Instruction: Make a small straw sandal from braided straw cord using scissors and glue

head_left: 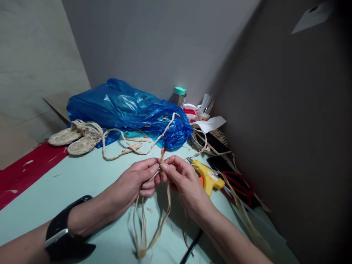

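My left hand (144, 176) and my right hand (183, 176) meet over the middle of the pale green table. Both pinch the end of a braided straw cord (162, 156), whose short plaited part sticks up between the fingertips. Loose flat straw strands (165, 216) hang below the hands onto the table. A longer braided cord (111, 158) curls across the table behind, up over a blue plastic bag. Just right of my right hand lies a yellow glue gun (210, 178).
The blue plastic bag (121, 104) fills the back, with a pair of woven straw slippers (84, 141) at its left. Behind on the right stand a green-lidded bottle (179, 96) and a cup of glue sticks (204, 115). Red-handled scissors (239, 187) lie near the right wall.
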A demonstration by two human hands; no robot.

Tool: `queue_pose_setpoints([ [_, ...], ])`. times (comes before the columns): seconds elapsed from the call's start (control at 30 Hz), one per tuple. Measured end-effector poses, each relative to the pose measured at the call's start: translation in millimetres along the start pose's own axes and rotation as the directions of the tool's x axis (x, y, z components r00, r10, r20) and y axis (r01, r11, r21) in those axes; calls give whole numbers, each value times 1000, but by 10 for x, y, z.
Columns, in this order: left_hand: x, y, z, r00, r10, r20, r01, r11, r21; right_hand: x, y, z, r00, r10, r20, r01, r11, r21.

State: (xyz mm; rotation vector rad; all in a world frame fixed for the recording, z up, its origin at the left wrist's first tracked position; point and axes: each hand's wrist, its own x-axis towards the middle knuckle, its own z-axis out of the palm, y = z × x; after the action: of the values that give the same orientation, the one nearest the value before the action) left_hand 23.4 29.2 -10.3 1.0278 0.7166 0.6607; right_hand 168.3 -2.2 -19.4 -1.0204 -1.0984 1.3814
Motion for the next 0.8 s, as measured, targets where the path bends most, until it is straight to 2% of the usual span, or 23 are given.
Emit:
queue_pose_setpoints([
  [0.07,21,-29,-20,1000,15,-22,-14,999,52,8,36,-21,999,-37,-7,36,995,-97],
  [0.13,34,-31,-39,998,29,-54,-19,984,179,2,57,-36,997,-76,23,79,973,-218],
  [0.23,39,-10,-58,990,66,-121,-23,944,330,-27,38,-48,987,-141,81,162,892,-422],
  [0.3,36,-4,-67,978,130,-165,-50,908,416,-45,-8,-51,980,-177,96,199,784,-588],
  [0.37,32,-9,-75,955,222,-198,-90,851,518,-58,-61,-50,977,-193,88,190,620,-761],
  [0.43,31,-23,-82,925,318,-205,-132,780,612,-73,-96,-33,973,-217,74,168,456,-874],
  [0.47,32,-31,-85,910,362,-204,-151,745,650,-84,-99,-17,967,-242,75,171,403,-899],
  [0.6,32,-51,-77,848,479,-225,-190,672,715,-161,-4,93,920,-356,165,299,365,-881],
  [0.67,24,-51,-59,845,457,-278,-177,728,662,-209,79,150,872,-415,259,390,270,-881],
  [0.77,12,-43,-41,906,273,-322,-137,912,387,-259,153,193,799,-425,426,473,4,-881],
  [0.8,11,-37,-43,924,215,-315,-123,949,289,-264,150,193,787,-409,461,484,-53,-873],
])
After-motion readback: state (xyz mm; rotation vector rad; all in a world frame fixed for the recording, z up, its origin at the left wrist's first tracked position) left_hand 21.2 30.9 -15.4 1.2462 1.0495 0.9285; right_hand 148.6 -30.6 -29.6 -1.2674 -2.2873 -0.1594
